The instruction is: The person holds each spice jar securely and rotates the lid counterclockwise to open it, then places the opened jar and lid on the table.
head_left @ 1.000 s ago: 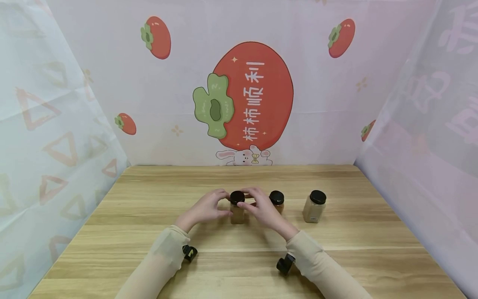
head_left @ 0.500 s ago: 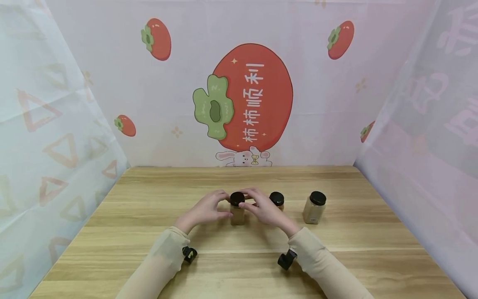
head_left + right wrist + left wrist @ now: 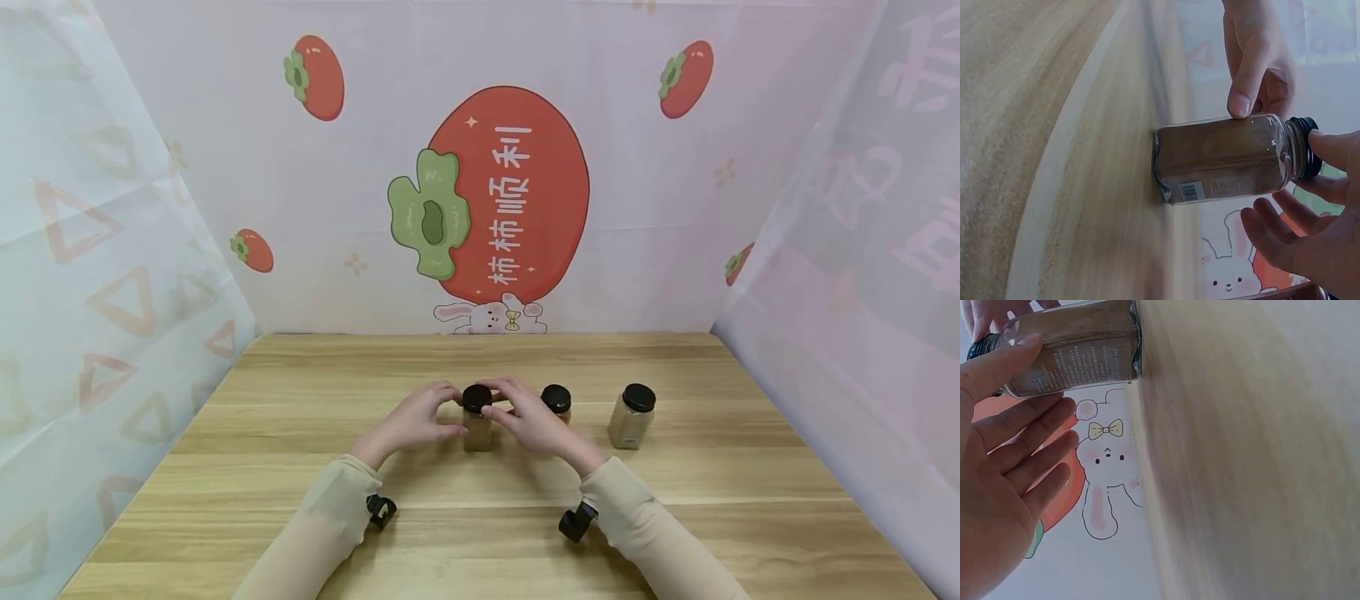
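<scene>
A clear spice jar (image 3: pixel 477 435) of brown powder stands upright on the wooden table, its black lid (image 3: pixel 1305 148) on top. My left hand (image 3: pixel 412 418) holds the jar's body from the left. In the left wrist view its thumb lies along the glass, and the other fingers of that hand (image 3: pixel 1007 469) reach behind the jar. From the right, my right hand (image 3: pixel 534 421) pinches the lid between thumb and index finger, as the right wrist view shows. The remaining fingers of this right hand (image 3: pixel 1319 240) are spread beside the jar, off the lid.
Just behind my right hand is a second jar (image 3: pixel 557 400) with a black lid, partly hidden by that hand. Farther right stands a third jar (image 3: pixel 632 421) of paler powder. A printed cloth backdrop (image 3: pixel 360 192) rises at the table's (image 3: pixel 337 367) far edge, with cloth sides too.
My right wrist has shifted very slightly to the right while the fingers stay on the lid. The left hand and all the jars keep their places.
</scene>
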{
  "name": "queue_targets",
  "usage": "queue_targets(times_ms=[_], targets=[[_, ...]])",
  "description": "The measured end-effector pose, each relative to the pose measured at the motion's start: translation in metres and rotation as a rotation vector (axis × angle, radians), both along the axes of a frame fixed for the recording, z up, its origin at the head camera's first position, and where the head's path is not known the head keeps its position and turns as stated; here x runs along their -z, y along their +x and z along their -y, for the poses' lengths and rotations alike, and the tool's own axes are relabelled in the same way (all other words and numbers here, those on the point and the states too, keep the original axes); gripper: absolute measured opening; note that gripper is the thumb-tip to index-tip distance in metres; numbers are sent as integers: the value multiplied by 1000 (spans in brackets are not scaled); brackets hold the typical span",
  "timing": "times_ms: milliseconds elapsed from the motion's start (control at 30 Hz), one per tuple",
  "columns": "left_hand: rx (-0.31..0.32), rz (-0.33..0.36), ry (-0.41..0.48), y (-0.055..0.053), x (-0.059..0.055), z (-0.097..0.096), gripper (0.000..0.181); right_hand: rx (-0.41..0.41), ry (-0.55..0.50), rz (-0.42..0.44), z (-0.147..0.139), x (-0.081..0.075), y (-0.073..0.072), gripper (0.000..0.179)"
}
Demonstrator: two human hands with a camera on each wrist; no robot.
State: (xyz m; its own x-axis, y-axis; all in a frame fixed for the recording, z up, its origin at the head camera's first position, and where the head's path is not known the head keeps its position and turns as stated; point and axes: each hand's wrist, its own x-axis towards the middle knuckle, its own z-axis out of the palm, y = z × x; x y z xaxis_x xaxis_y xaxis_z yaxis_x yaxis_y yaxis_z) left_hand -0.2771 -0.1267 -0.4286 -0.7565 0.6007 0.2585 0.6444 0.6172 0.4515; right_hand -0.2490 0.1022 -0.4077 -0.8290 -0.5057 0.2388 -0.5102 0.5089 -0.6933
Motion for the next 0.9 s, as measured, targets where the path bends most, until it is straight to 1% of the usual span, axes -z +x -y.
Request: queue_targets(times_ms=[167,333,533,667,900], targets=[[2,-6,6,0,-1,0,40,27,-22,-15,2,2,1,43],[-2,5,-1,0,-2,0,41,94,-62,-31,6,3,3,44],[-1,3,1,0,-3,0,40,174,-117,-37,13,4,5,45],[-2,1,-4,0,-2,0,38,191,-146,-25,16,4,5,45],[-4,-4,2,-1,1,0,37,197,-144,-30,17,3,5,43]])
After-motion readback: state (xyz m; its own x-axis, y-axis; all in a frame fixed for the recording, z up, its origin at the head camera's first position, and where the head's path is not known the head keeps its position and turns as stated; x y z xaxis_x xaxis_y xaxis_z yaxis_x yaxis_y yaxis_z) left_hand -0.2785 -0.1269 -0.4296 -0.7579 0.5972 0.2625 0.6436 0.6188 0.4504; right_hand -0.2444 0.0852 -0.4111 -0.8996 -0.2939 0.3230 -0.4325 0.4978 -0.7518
